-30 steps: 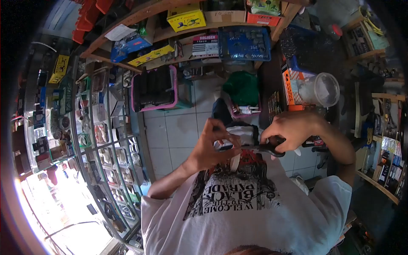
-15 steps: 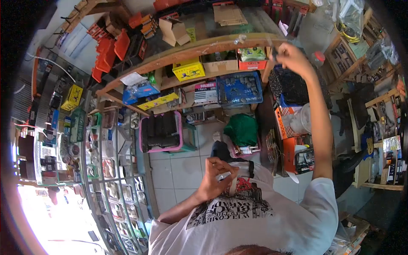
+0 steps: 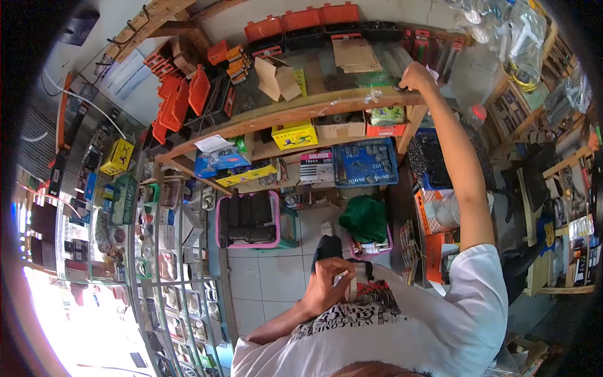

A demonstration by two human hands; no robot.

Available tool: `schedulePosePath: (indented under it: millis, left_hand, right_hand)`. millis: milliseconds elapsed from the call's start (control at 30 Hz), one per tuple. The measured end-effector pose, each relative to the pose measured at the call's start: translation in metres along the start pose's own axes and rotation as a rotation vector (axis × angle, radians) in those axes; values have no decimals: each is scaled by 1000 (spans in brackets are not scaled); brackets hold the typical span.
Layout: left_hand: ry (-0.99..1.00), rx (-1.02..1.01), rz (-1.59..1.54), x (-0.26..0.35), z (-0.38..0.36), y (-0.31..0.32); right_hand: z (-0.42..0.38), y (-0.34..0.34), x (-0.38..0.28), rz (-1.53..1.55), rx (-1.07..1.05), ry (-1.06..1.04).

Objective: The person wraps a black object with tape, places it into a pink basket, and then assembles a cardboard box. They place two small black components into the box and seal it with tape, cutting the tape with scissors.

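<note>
My right hand (image 3: pixel 418 80) is closed at the end of my outstretched arm, over the right end of the glass-topped wooden counter (image 3: pixel 301 114). A small dark object (image 3: pixel 400 87) shows at its fingertips, too small to name. Near it on the glass lie flat pieces of brown cardboard (image 3: pixel 356 56). My left hand (image 3: pixel 328 286) is held in front of my shirt, with thumb and fingertips drawn together in a pinch. Whatever may be between those fingers is too small to make out.
Below the counter top are a yellow box (image 3: pixel 295 136) and a blue tray (image 3: pixel 365 162) of small parts. On the floor stand a pink-rimmed bin (image 3: pixel 248 220) of black items and a green bag (image 3: pixel 364 218). Glass shelving (image 3: pixel 157 251) lines the left side.
The view has tilted up, so more of the counter's back shows. My right hand has moved from beside the counter's end to above its surface. My left hand stays pinched at my shirt.
</note>
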State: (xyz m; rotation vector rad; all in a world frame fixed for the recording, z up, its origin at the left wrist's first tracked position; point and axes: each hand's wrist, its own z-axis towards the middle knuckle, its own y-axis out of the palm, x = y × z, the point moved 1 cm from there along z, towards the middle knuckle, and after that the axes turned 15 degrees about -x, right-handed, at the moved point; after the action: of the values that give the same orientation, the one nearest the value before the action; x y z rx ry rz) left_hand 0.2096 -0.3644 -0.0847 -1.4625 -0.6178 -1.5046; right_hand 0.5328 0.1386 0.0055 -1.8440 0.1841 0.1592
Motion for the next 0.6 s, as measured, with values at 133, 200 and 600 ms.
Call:
schedulePosePath:
  millis: [133, 200, 600]
  left_hand:
    - [-38, -25, -52, -21, -2, -19]
    - [-20, -17, -39, -21, 5, -33]
    - [-189, 518, -271, -69, 88, -85]
  right_hand:
    - [4, 6, 12, 224, 30, -129]
    - [-6, 19, 11, 259, 160, -210]
    - [-292, 212, -134, 664, -491, -1026]
